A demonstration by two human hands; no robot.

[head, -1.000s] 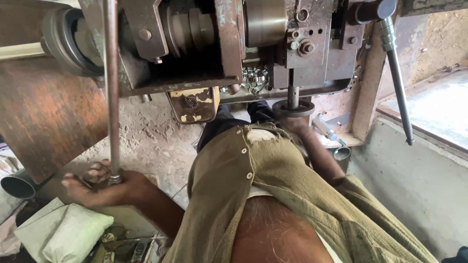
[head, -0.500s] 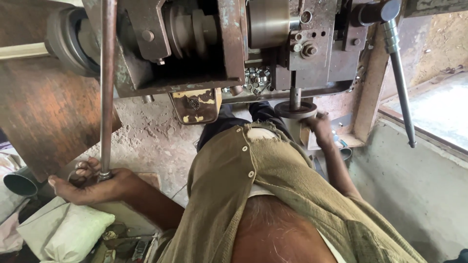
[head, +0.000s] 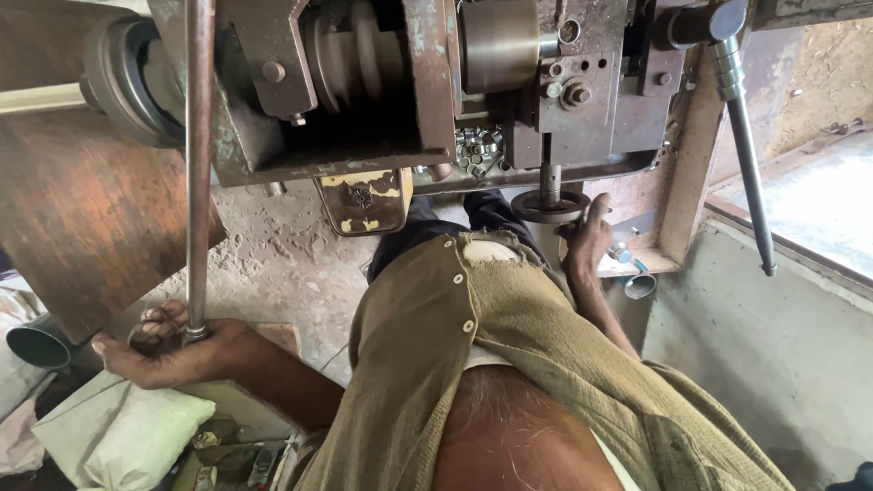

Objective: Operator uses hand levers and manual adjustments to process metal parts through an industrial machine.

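Our left hand (head: 173, 350), at the lower left of the frame, is closed around the bottom end of a long steel lever (head: 197, 164), fingers wrapped tight on it; the lever runs straight up from the fist to the top edge. Our right hand (head: 587, 241), right of centre, has its fingers loose and apart, the fingertips touching the rim of a dark round die (head: 548, 205) that sits under a vertical spindle (head: 548, 168). Above both hands the rusty press machine (head: 409, 82) fills the upper half of the frame, with a grooved pulley in its middle and a heap of small metal nuts (head: 477, 150) on its ledge. A second handle (head: 746, 155) slants down at the upper right. Our olive shirt (head: 491, 364) covers the lower centre. A white sack (head: 118, 432) lies at the lower left, and a grey funnel (head: 36, 344) sits at the left edge.
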